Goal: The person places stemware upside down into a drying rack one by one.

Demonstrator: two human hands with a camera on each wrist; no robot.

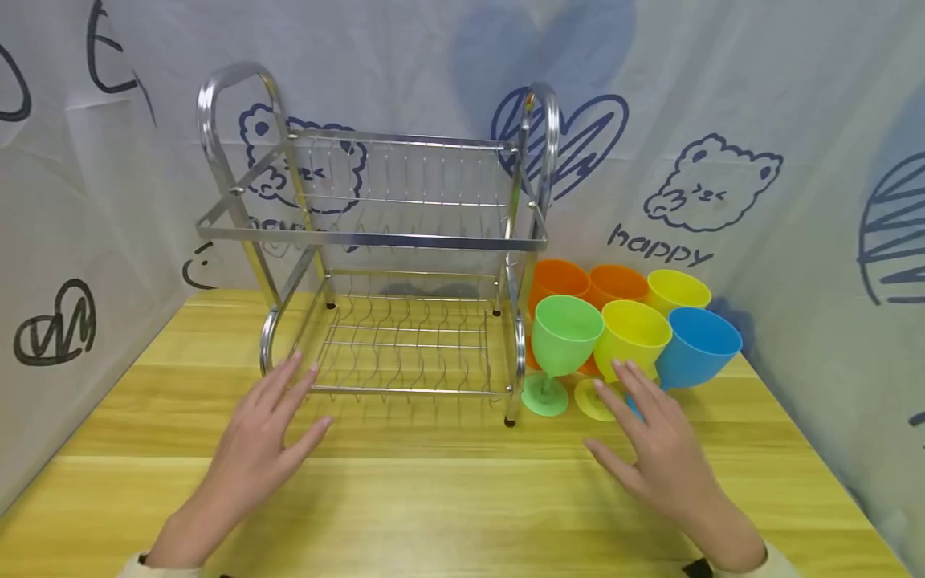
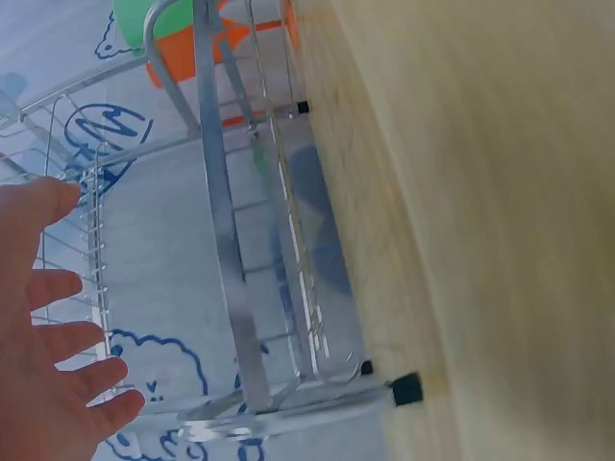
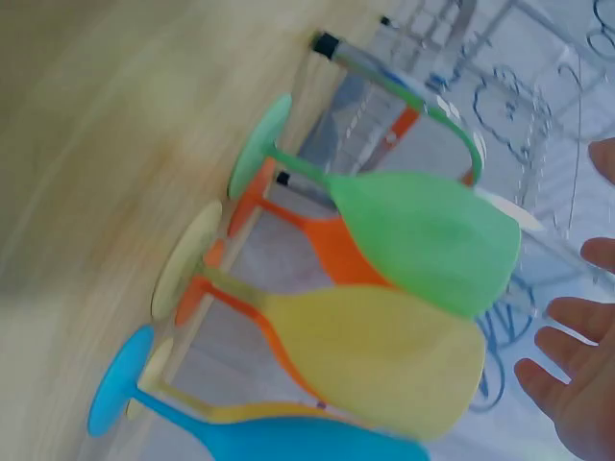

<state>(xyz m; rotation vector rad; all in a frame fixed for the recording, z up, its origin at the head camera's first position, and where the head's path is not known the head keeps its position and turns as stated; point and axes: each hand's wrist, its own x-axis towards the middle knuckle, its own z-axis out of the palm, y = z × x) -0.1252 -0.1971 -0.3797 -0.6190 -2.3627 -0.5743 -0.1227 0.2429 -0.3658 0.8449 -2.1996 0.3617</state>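
My left hand (image 1: 256, 437) is held over the table near the front left corner of a two-tier metal dish rack (image 1: 376, 239), fingers spread and holding nothing. On the right, my right hand (image 1: 654, 449) hovers with straight fingers just in front of a group of plastic goblets. The front row has a green goblet (image 1: 567, 335), a yellow goblet (image 1: 630, 341) and a blue goblet (image 1: 697, 347). Behind them stand two orange goblets (image 1: 619, 282) and another yellow goblet (image 1: 679, 291). All stand upright, as the right wrist view shows from the side.
The wood-grain table (image 1: 448, 506) holds the rack at the back centre, with the goblets close against its right side. A white cloth (image 1: 405, 48) with blue drawings hangs behind and at both sides.
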